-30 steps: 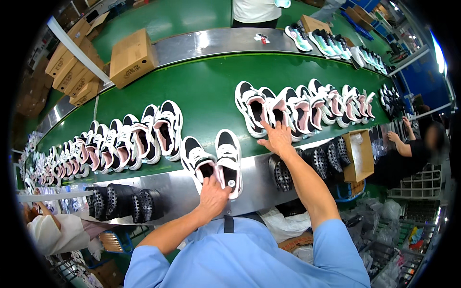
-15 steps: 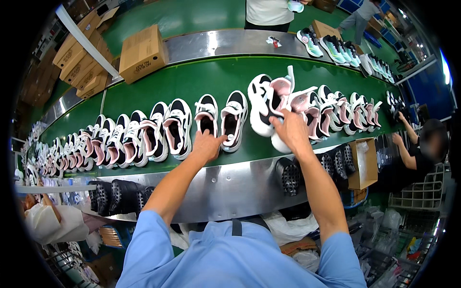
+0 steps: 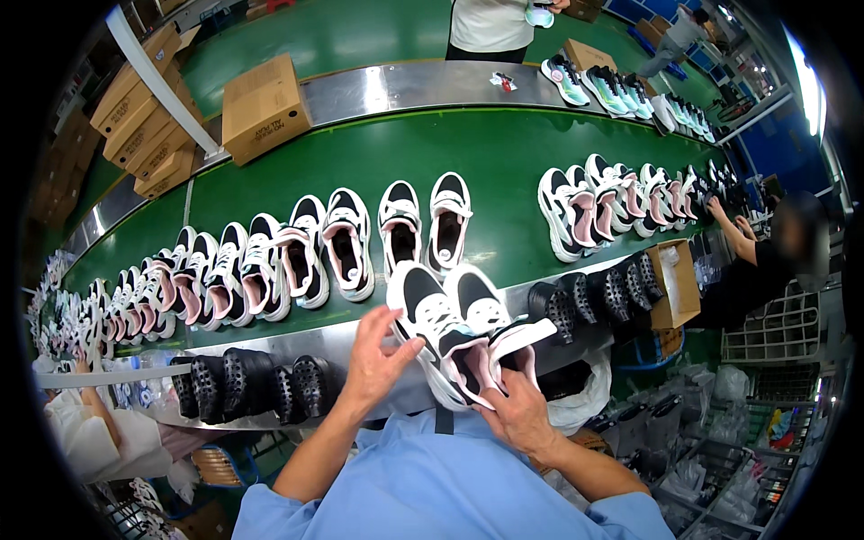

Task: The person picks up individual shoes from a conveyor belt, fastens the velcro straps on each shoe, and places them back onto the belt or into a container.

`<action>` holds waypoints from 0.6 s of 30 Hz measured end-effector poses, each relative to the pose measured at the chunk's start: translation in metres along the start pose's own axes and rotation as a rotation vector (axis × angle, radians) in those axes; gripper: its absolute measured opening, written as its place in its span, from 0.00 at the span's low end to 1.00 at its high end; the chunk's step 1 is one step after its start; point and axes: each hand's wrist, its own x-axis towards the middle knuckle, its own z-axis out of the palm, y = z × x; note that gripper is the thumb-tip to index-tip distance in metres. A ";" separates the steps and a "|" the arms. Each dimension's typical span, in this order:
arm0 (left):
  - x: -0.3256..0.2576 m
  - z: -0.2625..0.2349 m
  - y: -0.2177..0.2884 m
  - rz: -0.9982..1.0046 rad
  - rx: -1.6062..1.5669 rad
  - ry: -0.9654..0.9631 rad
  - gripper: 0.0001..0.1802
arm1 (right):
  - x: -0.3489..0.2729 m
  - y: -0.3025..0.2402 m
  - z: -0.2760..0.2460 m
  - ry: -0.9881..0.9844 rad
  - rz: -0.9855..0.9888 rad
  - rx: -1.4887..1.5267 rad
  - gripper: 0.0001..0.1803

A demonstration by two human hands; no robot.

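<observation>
A pair of white and black sneakers (image 3: 434,317) with pink linings is held side by side in front of my body, toes pointing away. My right hand (image 3: 520,416) grips them by the heel openings, its fingers partly hidden inside. My left hand (image 3: 376,358) is beside the left shoe, fingers apart and thumb close to its side; whether it touches is hard to tell. Just beyond, two matching sneakers (image 3: 449,216) stand on the green belt (image 3: 504,153). A row of similar sneakers (image 3: 346,243) runs off to the left, and another group (image 3: 567,216) stands to the right.
Black studded forms (image 3: 243,382) line the steel ledge (image 3: 360,340) on both sides. An open carton (image 3: 681,283) stands at right, near a co-worker's arms (image 3: 733,232). Across the belt are a closed carton (image 3: 265,108), teal sneakers (image 3: 612,90) and a standing person (image 3: 490,31).
The right hand has brought the pair of sneakers from above the belt toward my body. My left hand has left the shoes on the belt and come back beside the held pair.
</observation>
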 end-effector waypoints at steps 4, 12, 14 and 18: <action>-0.011 0.012 -0.076 -0.128 0.184 -0.102 0.40 | -0.019 -0.004 0.073 -0.219 0.186 0.010 0.19; -0.035 0.000 -0.021 0.378 0.635 0.188 0.42 | -0.026 -0.001 0.081 0.122 0.455 0.101 0.27; -0.027 0.024 0.010 0.475 0.782 0.051 0.45 | -0.020 0.016 0.084 0.148 0.574 0.068 0.25; 0.020 0.075 0.013 0.457 1.134 -0.149 0.37 | 0.001 0.029 0.081 0.069 0.525 0.234 0.30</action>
